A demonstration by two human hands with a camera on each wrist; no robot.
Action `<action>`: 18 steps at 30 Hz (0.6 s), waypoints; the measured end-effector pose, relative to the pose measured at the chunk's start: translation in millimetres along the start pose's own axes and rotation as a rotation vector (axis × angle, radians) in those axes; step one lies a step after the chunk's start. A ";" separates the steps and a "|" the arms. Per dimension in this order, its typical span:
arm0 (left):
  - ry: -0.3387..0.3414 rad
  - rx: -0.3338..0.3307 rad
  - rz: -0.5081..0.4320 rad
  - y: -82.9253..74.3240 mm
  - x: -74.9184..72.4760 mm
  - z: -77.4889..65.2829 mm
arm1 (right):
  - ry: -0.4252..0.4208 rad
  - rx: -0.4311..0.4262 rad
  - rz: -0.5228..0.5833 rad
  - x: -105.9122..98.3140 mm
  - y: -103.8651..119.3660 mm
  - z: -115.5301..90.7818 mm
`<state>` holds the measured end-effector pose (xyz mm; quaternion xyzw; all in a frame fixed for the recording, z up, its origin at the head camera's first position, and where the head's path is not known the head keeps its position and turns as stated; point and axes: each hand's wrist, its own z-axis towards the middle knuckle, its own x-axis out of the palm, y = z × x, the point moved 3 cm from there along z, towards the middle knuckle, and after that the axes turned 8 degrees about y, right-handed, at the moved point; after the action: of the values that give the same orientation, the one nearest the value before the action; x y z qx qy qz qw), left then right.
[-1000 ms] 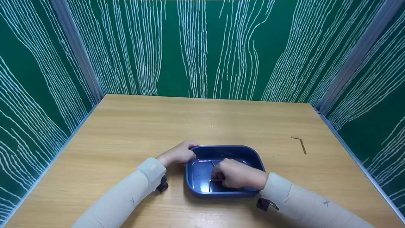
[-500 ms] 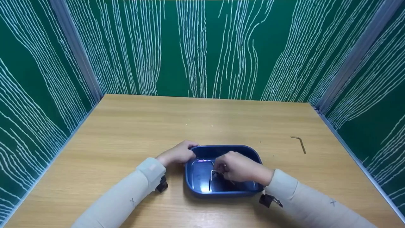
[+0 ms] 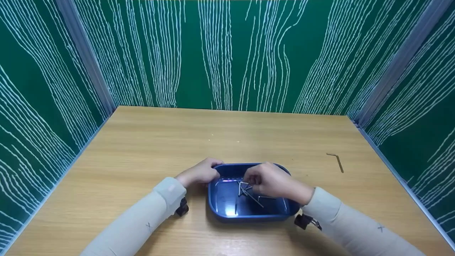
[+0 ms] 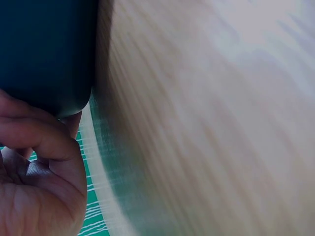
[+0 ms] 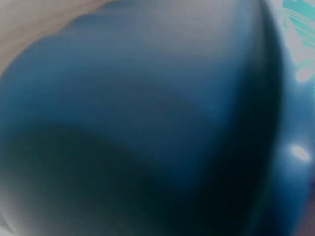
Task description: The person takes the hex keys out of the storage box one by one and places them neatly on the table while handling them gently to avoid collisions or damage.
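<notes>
A dark blue rectangular tray (image 3: 254,216) with rounded corners sits near the front of the table. My left hand (image 3: 202,171) holds its far left corner, the thumb inside the rim; the left wrist view shows curled fingers (image 4: 44,130) against the tray's outer wall (image 4: 47,54). Over the inside of the tray, my right hand (image 3: 272,181) pinches an L-shaped hex key (image 3: 239,189) with curled fingers. Below it several more metal hex keys (image 3: 256,201) lie on the tray floor. The right wrist view is filled by the blurred tray wall (image 5: 147,98), hiding that hand's fingers.
On the wooden table (image 3: 160,131), a bronze-coloured hex key (image 3: 339,163) lies to the right of the tray. A few tiny pale specks lie behind the tray. Green walls (image 3: 249,53) with white wavy lines enclose the table's back and sides.
My right hand has risen from the tray floor and shifted slightly right and away, lifting the hex key. More keys on the floor now show. The left hand has stayed put.
</notes>
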<state>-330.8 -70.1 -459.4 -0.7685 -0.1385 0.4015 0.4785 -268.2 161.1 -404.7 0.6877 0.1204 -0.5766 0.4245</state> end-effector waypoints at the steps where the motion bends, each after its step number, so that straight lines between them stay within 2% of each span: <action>1: 0.000 0.001 0.000 0.3 0.1 0.3 | -0.011 -0.010 0.007 -1.3 -0.2 -0.3; 6: -0.003 0.007 0.002 0.8 0.2 1.3 | -0.059 -0.052 0.034 -9.4 -1.6 -2.0; 18: -0.008 0.006 -0.001 -0.2 0.5 1.6 | -0.125 0.032 0.058 -30.9 -8.9 -7.8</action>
<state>-331.7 -68.7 -459.9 -0.7654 -0.1396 0.4049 0.4804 -278.1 182.1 -381.2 0.6603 0.0645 -0.6075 0.4368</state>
